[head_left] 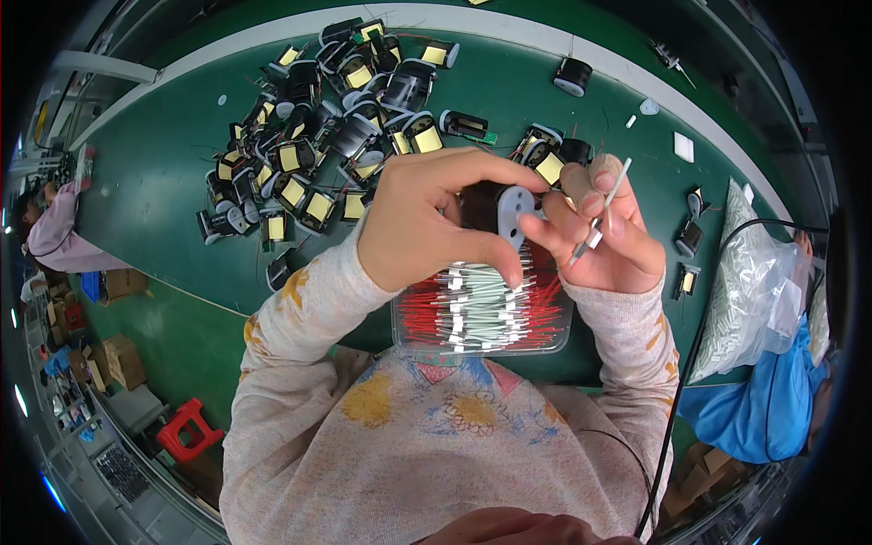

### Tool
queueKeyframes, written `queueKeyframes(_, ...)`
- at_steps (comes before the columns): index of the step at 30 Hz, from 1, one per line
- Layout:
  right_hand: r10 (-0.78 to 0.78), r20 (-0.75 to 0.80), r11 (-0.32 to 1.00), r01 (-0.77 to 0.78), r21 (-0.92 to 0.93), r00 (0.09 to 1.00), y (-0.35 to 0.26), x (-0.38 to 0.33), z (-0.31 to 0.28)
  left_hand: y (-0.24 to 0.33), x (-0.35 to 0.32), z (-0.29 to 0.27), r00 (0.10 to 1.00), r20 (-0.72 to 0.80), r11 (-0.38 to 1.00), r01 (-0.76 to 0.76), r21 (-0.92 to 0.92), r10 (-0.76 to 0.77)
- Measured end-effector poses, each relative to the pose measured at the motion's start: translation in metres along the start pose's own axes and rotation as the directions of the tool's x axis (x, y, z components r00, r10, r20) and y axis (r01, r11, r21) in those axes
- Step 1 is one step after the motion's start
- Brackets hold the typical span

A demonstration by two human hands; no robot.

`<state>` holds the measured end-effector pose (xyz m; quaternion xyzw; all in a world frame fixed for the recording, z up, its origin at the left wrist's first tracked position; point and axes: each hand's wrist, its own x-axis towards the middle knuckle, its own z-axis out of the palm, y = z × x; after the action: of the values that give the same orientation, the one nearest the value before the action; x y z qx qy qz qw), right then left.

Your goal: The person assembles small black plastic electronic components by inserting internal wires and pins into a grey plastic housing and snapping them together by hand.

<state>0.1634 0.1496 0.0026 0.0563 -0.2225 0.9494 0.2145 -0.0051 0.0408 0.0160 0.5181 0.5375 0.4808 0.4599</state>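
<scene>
Bobbin point(495, 211), black body with a white end flange, is held up between both hands above the clear tray point(545, 341), near the front edge of the green table point(154, 173). Left hand point(427, 222) wraps over it, thumb and fingers curled shut around the body, flange turned toward the other hand, probably so that face is open to work on. Right hand point(604, 232): fingertips touch the flange edge, and a thin white sleeved lead point(607, 202) is pinched between the fingers, tip pointing up and away; likely kept ready at the flange.

Tray directly under the hands holds a dense bundle of red wires with white sleeves point(477, 313), within short reach.

Farther out on the table: a loose pile of finished black coils with yellow tape point(309, 150), well apart from the tray. Right of the hands, a clear plastic bag of white parts point(749, 282). Another person in a pink sleeve point(54, 232) sits at the far left end.
</scene>
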Motion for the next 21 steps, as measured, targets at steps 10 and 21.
queueKeyframes(10,-0.333,-0.113,0.872,0.261,-0.415,0.936,-0.021,0.001,0.008,-0.006,0.005,-0.008,0.994,-0.094,0.919,-0.082,-0.386,0.05)
queueKeyframes(21,-0.164,0.062,0.904,0.175,-0.389,0.985,-0.015,-0.002,0.014,0.003,0.015,0.001,0.981,-0.192,0.906,-0.085,-0.415,0.004)
